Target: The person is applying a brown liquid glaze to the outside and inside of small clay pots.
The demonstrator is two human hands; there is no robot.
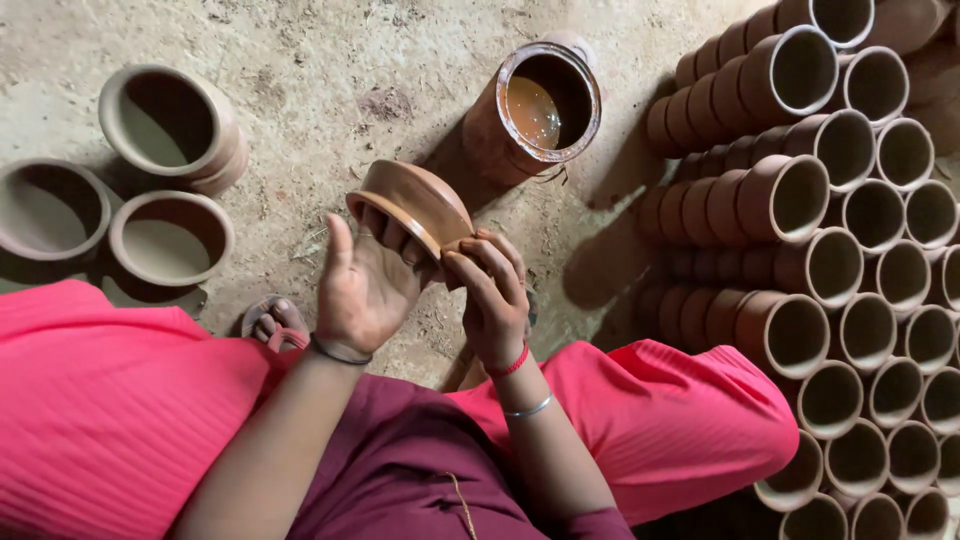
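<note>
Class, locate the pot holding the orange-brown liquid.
The liquid-filled pot stands on the dirt floor at top centre, just beyond the clay pot in both hands, left of the stacked cups.

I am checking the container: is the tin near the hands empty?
No, the tin holds a brown shiny liquid, visible through its open top.

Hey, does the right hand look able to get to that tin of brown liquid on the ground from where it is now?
Probably yes. The tin stands open on bare ground just beyond the right hand, with nothing between them. But that hand and the left hand both hold the clay pot, so it would have to let go first.
</note>
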